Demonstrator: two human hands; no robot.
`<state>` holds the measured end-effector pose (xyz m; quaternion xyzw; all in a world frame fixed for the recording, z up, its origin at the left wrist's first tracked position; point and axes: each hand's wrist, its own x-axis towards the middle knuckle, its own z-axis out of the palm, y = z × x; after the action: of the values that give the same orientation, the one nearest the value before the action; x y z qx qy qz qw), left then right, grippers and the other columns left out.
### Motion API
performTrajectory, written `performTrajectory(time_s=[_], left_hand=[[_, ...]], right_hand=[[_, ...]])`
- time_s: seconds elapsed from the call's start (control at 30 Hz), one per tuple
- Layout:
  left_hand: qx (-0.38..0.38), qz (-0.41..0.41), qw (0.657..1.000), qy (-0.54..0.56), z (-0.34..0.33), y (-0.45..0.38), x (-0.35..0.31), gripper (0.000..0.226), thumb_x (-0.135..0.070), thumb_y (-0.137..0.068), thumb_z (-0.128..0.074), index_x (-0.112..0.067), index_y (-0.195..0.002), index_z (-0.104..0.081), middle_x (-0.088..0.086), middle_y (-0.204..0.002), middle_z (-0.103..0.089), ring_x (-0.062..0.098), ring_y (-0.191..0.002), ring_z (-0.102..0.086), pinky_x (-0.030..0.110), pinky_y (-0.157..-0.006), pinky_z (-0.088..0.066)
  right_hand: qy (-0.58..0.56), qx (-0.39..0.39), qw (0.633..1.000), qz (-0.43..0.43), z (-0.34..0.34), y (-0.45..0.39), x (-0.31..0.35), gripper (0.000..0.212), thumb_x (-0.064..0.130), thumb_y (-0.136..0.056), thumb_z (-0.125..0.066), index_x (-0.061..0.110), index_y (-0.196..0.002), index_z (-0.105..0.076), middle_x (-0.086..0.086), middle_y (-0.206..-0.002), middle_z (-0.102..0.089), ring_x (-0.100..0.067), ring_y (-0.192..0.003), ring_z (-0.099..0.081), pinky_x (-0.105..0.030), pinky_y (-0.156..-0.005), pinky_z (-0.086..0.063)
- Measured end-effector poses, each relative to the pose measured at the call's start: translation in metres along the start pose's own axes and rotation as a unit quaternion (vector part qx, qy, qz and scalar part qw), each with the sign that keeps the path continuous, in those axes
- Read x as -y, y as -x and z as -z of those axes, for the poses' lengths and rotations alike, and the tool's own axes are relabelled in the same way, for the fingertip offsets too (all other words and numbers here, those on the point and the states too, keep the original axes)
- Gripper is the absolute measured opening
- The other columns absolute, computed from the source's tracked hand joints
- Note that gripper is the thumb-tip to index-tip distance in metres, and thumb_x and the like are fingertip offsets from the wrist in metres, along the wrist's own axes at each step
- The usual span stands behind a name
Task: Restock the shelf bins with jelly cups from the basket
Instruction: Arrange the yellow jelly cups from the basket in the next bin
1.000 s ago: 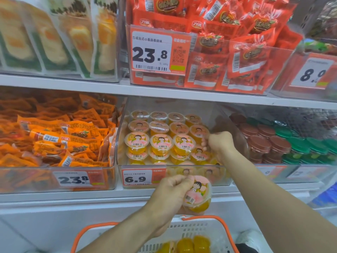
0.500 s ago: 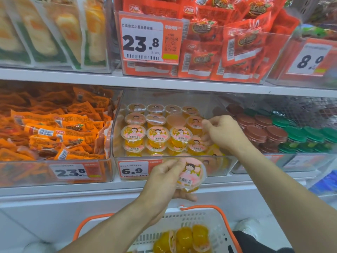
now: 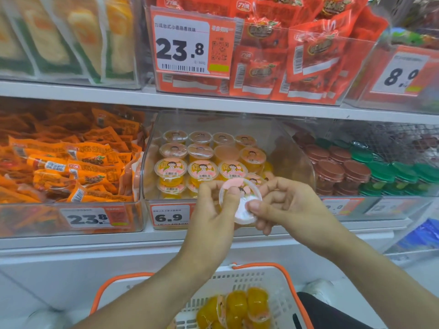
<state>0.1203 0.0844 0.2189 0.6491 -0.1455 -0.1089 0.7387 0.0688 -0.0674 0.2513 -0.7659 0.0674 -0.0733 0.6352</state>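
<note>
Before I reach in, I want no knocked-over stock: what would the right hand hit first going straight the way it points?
The right hand points left, and its fingers already pinch the cup. Past that it would meet the left hand, gripping the same cup. Depth is unclear.

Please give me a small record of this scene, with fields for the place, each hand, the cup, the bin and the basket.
place: shop shelf with clear bins and price tags
left hand: holds the cup, thumb on its lid
right hand: pinches the same cup at its right edge
cup: jelly cup, held by both hands in front of the bin, lid towards the camera
bin: middle bin, tag 6.9, rows of jelly cups, room at the front right
basket: white with orange rim, below the hands, more jelly cups inside
</note>
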Motion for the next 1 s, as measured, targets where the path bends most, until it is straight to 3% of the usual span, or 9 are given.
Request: performTrajectory(time_s=[0.07, 0.13, 0.27, 0.37, 0.47, 0.57, 0.73, 0.9, 1.0], left_hand=[[0.016, -0.096, 0.982, -0.163, 0.004, 0.0, -0.001, 0.031, -0.049, -0.103, -0.037, -0.031, -0.123, -0.054, -0.011, -0.12, -0.058, -0.003, -0.107, -0.055, 0.009, -0.089, -0.042], [0.024, -0.152, 0.947, -0.282, 0.008, -0.001, -0.002, 0.045, -0.05, -0.102, -0.032, -0.027, -0.14, -0.044, -0.014, -0.135, -0.041, -0.005, -0.123, -0.04, 0.005, -0.099, -0.029], [0.029, -0.213, 0.841, -0.496, 0.017, -0.014, 0.01, 0.053, -0.035, -0.094, -0.041, -0.015, -0.142, -0.046, 0.002, -0.147, -0.036, 0.019, -0.139, -0.026, 0.039, -0.115, -0.029], [0.031, -0.178, 0.793, -0.582, 0.022, -0.021, 0.018, 0.053, -0.041, -0.087, -0.035, -0.011, -0.121, -0.062, 0.012, -0.138, -0.05, 0.034, -0.138, -0.034, 0.053, -0.113, -0.032], [0.026, -0.161, 0.75, -0.641, 0.024, -0.024, 0.028, 0.049, -0.041, -0.079, -0.046, -0.008, -0.109, -0.066, 0.019, -0.13, -0.057, 0.041, -0.134, -0.042, 0.06, -0.11, -0.035], [0.032, -0.157, 0.735, -0.659, 0.023, -0.026, 0.03, 0.051, -0.042, -0.078, -0.049, -0.009, -0.114, -0.063, 0.02, -0.137, -0.053, 0.041, -0.139, -0.036, 0.06, -0.113, -0.029], [0.034, -0.162, 0.737, -0.656, 0.023, -0.026, 0.031, 0.051, -0.042, -0.078, -0.047, -0.01, -0.115, -0.061, 0.018, -0.143, -0.048, 0.039, -0.142, -0.031, 0.057, -0.114, -0.027], [0.042, -0.177, 0.73, -0.659, 0.026, -0.026, 0.03, 0.051, -0.042, -0.081, -0.047, -0.012, -0.121, -0.058, 0.015, -0.15, -0.04, 0.036, -0.146, -0.024, 0.053, -0.117, -0.022], [0.034, -0.176, 0.738, -0.65, 0.027, -0.026, 0.032, 0.049, -0.04, -0.078, -0.048, -0.01, -0.114, -0.06, 0.017, -0.144, -0.046, 0.037, -0.142, -0.03, 0.053, -0.113, -0.027]], right_hand=[[-0.047, -0.046, 0.998, 0.006, -0.001, -0.004, -0.001, 0.028, 0.011, -0.076, -0.074, -0.003, -0.096, -0.06, -0.017, -0.064, -0.067, -0.021, -0.051, -0.064, -0.027, -0.051, -0.054], [-0.073, -0.114, 0.991, 0.003, 0.003, -0.016, -0.001, 0.022, 0.009, -0.083, -0.072, -0.003, -0.098, -0.061, -0.015, -0.063, -0.068, -0.018, -0.052, -0.063, -0.025, -0.053, -0.055], [-0.054, -0.231, 0.971, -0.031, 0.027, -0.056, -0.012, 0.019, 0.009, -0.093, -0.068, -0.005, -0.102, -0.058, -0.009, -0.059, -0.068, -0.015, -0.051, -0.065, -0.023, -0.053, -0.055], [0.05, -0.239, 0.967, -0.069, 0.039, -0.08, -0.03, 0.03, 0.011, -0.094, -0.067, -0.01, -0.11, -0.053, -0.007, -0.053, -0.067, -0.018, -0.047, -0.063, -0.034, -0.057, -0.058], [0.103, -0.217, 0.964, -0.115, 0.043, -0.093, -0.04, 0.026, 0.007, -0.095, -0.063, 0.002, -0.111, -0.044, -0.006, -0.047, -0.064, -0.025, -0.048, -0.064, -0.05, -0.07, -0.061], [0.128, -0.194, 0.962, -0.141, 0.042, -0.096, -0.041, 0.023, 0.007, -0.094, -0.062, 0.011, -0.105, -0.042, -0.012, -0.057, -0.069, -0.032, -0.058, -0.071, -0.054, -0.076, -0.06], [0.171, -0.169, 0.957, -0.161, 0.04, -0.091, -0.033, 0.033, 0.019, -0.083, -0.08, 0.012, -0.103, -0.054, -0.01, -0.067, -0.074, -0.025, -0.064, -0.074, -0.046, -0.084, -0.06], [0.181, -0.204, 0.95, -0.154, 0.038, -0.091, -0.035, 0.032, 0.02, -0.08, -0.083, 0.012, -0.098, -0.058, -0.009, -0.07, -0.073, -0.025, -0.06, -0.073, -0.047, -0.075, -0.062], [0.262, -0.214, 0.931, -0.139, 0.034, -0.087, -0.033, 0.033, 0.034, -0.081, -0.081, 0.016, -0.098, -0.059, -0.006, -0.078, -0.074, -0.018, -0.066, -0.073, -0.033, -0.07, -0.059]])
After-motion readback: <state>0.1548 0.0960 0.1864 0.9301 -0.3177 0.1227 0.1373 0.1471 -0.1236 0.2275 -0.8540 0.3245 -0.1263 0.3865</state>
